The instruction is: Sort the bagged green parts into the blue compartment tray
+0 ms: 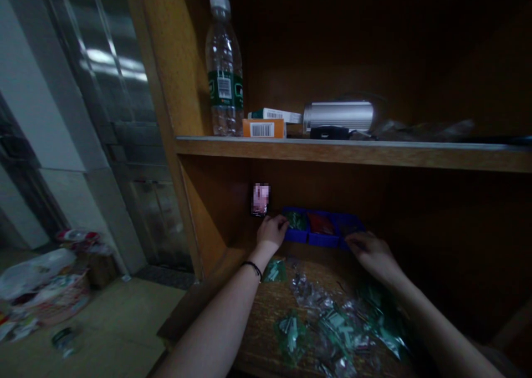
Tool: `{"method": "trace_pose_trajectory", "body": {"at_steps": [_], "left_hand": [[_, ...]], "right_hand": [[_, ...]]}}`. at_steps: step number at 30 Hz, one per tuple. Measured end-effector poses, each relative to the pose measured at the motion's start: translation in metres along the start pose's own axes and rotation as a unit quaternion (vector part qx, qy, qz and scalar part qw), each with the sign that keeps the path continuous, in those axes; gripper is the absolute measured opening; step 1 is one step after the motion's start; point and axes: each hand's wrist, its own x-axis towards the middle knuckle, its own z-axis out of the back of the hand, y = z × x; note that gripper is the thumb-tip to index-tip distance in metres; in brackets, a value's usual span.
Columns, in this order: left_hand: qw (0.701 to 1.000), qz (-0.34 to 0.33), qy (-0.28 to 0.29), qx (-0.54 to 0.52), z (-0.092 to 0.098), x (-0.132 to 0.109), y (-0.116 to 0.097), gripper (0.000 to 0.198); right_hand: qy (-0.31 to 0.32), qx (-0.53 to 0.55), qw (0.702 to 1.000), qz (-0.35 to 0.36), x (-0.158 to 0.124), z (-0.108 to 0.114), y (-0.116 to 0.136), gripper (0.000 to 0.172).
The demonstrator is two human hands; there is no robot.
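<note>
Forearms [211, 331] extend over a wooden shelf [260, 317] strewn with small plastic bags [328, 325]. We find the left hand [272, 234] and right hand [369, 256] at opposite ends of a blue compartment tray [324, 227], far on the shelf; whether either grips it, we cannot tell.

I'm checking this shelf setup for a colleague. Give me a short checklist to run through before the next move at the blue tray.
1. Left hand at the left end of the blue compartment tray: ok.
2. Right hand at the tray's right end: ok.
3. Either hand gripping the tray: cannot tell.
4. Green items and red items in the left and middle compartments: ok. Right compartment's contents: too dark, cannot tell.
5. Clear bags of green-labelled parts on the wooden shelf, out of both hands: ok.
6. Upright phone touching the left hand: cannot tell.
</note>
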Motion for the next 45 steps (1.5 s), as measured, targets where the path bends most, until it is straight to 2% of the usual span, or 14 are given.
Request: {"method": "trace_pose_trajectory", "body": {"at_steps": [3, 6, 14, 22, 28, 33, 39, 45], "left_hand": [[0.999, -0.002, 0.033, -0.008, 0.001, -0.001, -0.001, 0.019], [0.999, 0.010, 0.035, -0.002, 0.003, -0.003, -0.004, 0.022], [0.997, -0.050, 0.053, 0.037, 0.002, -0.003, -0.005, 0.026], [0.993, -0.110, 0.021, 0.034, -0.001, -0.003, -0.001, 0.026], [0.991, -0.118, 0.043, 0.042, -0.001, -0.002, 0.000, 0.029], [0.990, -0.115, 0.062, 0.060, 0.001, -0.003, -0.002, 0.032], [0.985, -0.122, 0.089, 0.090, 0.003, -0.003, -0.005, 0.033], [0.983, -0.129, 0.091, 0.095, 0.006, -0.001, -0.004, 0.033]], "right_hand": [[0.031, 0.010, 0.998, 0.046, -0.002, 0.000, 0.005, 0.028], [0.051, 0.018, 0.997, 0.061, -0.003, -0.001, 0.007, 0.028], [0.048, 0.008, 0.997, 0.054, -0.003, -0.003, 0.003, 0.028], [0.062, 0.002, 0.997, 0.035, -0.003, -0.003, 0.003, 0.030], [0.075, 0.005, 0.997, 0.035, -0.005, -0.002, 0.010, 0.032], [0.103, 0.009, 0.992, 0.068, -0.008, -0.004, 0.021, 0.032], [0.115, 0.016, 0.988, 0.100, -0.007, -0.006, 0.020, 0.030], [0.165, 0.084, 0.972, 0.145, -0.014, 0.001, 0.033, 0.032]]}}
